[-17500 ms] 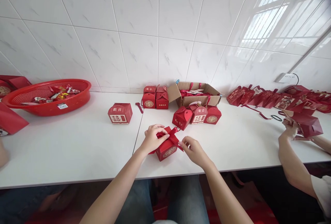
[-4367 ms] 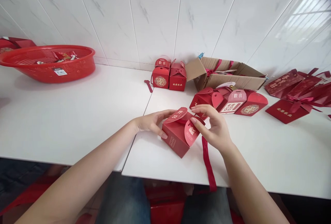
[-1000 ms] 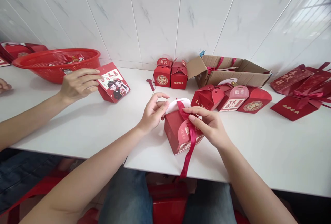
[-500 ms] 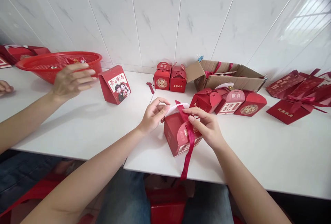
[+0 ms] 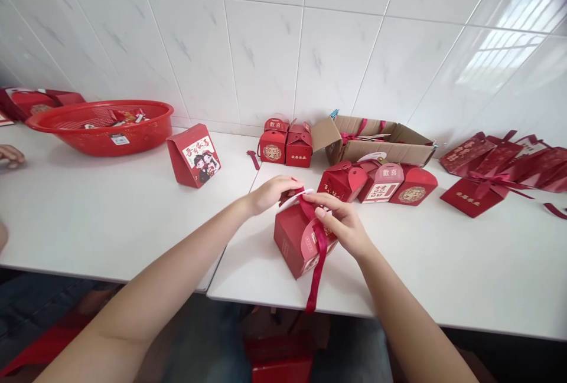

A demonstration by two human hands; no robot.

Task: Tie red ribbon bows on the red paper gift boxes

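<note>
A red gift box (image 5: 290,238) with rounded flaps and a pale upper edge stands on the table in front of me. A dark red ribbon (image 5: 317,280) passes over its top and hangs down the near side past the table edge. My left hand (image 5: 273,193) is closed at the far upper edge of the box, its fingertips partly hidden, with a bit of ribbon showing at them. My right hand (image 5: 344,223) pinches the ribbon at the top of the box, fingers resting against the flap. Just behind is a row of finished-looking red boxes (image 5: 381,185).
Left stand a red plastic basket (image 5: 146,129) with wrapped items and a red box with a cartoon couple (image 5: 195,156). Behind are two small boxes (image 5: 286,144) and an open cardboard carton (image 5: 385,151). A ribboned box (image 5: 473,197) is on the right. Another person's hand (image 5: 11,156) shows at left.
My left hand has shifted over the top edge of the box, onto the ribbon's far end. The other person's hand has withdrawn from beside the basket. The view has tilted slightly up.
</note>
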